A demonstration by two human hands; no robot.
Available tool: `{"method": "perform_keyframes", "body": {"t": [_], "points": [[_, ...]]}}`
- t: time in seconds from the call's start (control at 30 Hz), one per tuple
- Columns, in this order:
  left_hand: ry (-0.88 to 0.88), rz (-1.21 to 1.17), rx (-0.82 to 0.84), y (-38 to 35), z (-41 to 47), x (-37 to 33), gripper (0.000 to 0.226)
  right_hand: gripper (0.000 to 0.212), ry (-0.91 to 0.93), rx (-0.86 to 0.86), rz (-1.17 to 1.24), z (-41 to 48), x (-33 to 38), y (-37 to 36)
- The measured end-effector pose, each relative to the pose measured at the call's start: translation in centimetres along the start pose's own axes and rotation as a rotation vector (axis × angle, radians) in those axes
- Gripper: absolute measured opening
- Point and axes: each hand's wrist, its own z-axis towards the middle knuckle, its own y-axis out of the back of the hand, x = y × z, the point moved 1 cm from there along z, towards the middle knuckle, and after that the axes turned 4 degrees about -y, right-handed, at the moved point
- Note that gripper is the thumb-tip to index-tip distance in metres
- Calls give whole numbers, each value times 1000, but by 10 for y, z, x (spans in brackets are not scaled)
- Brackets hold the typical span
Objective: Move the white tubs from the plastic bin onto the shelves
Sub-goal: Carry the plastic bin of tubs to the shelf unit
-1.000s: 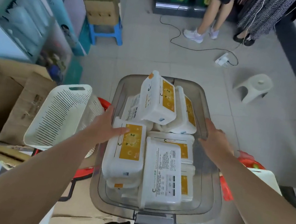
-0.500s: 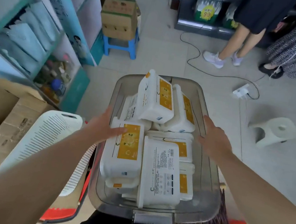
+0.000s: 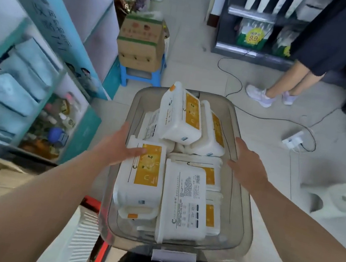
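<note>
— Two hands: where are they?
— Both are on the plastic bin (image 3: 239, 208). My left hand (image 3: 118, 145) lies flat over the bin's left edge. Its thumb stretches straight across the top of the near-left white tub (image 3: 141, 184) and pinches nothing. My right hand (image 3: 249, 164) rests on the right edge with the forefinger straight along it. Its other fingers drop behind the hand, so I can't tell whether they hook the wall.

— And the rest of the tubs?
— All are heaped in the bin. A top tub (image 3: 178, 118) leans at the far edge, and a printed tub (image 3: 182, 199) lies just beside the near-left one. More sit underneath, mostly covered, so I can't count them.

— The shelves?
— The teal shelves (image 3: 51, 7) stand to the left, apart from the bin. They're blurred, and I can't read the stock on them.

— What's further out?
— Past the far edge a cardboard box (image 3: 140, 43) sits on a blue stool (image 3: 139, 76). A white stool (image 3: 341, 201) and a power strip (image 3: 291, 140) are on the floor to the right. Another person (image 3: 284, 84) is cut off at the top right. Whatever is under the bin is hidden.
</note>
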Motion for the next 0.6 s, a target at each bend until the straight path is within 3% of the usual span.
{"method": "perform_keyframes", "body": {"t": [0.4, 0.6], "points": [[55, -92, -97, 113, 172, -32, 101, 65, 222, 30, -2, 223, 118, 59], [67, -113, -127, 167, 255, -42, 78, 62, 312, 37, -29, 319, 183, 87]]}}
